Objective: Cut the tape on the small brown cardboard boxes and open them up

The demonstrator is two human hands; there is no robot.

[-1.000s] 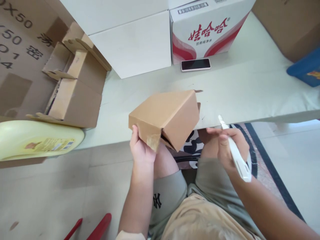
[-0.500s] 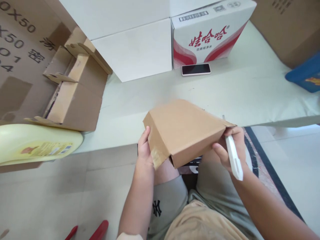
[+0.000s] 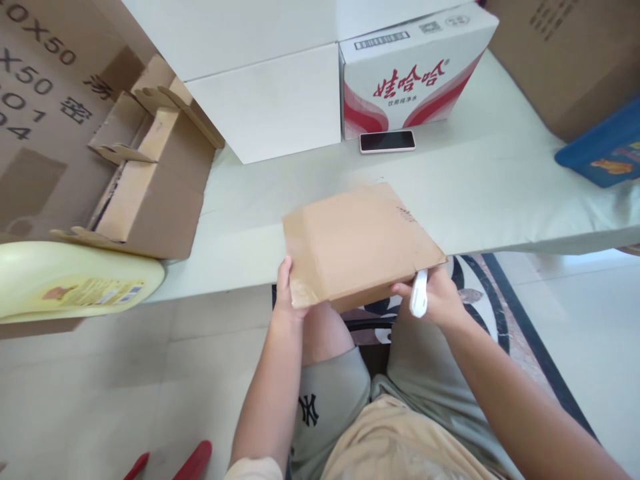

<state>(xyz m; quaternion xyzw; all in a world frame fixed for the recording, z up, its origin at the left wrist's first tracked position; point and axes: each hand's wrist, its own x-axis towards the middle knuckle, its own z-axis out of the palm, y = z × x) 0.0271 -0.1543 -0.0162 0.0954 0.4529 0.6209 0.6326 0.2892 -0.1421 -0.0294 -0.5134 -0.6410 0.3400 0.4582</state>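
A flat brown cardboard box [image 3: 360, 240] is held over the near edge of the table, with clear tape along its left end. My left hand [image 3: 290, 287] grips that taped end, thumb on the side and the other fingers hidden beneath. At the right corner, my right hand [image 3: 436, 293] is closed around a white utility knife [image 3: 419, 293] while also supporting the box from below. The knife's handle points toward me; its blade end is hidden by the box. Small dark print marks the upper right of the box's top face.
On the pale table cover [image 3: 245, 247], a phone [image 3: 387, 141] lies before a red-and-white carton [image 3: 400, 87]. White boxes [image 3: 270, 107] stand behind. Left are opened brown cartons [image 3: 165, 180] and a yellow bottle [image 3: 80, 280]; right, a blue container [image 3: 600, 150].
The box has turned and tipped flatter, showing more of its top face and print. My right hand, with the knife, has moved left, and the blade is no longer visible.
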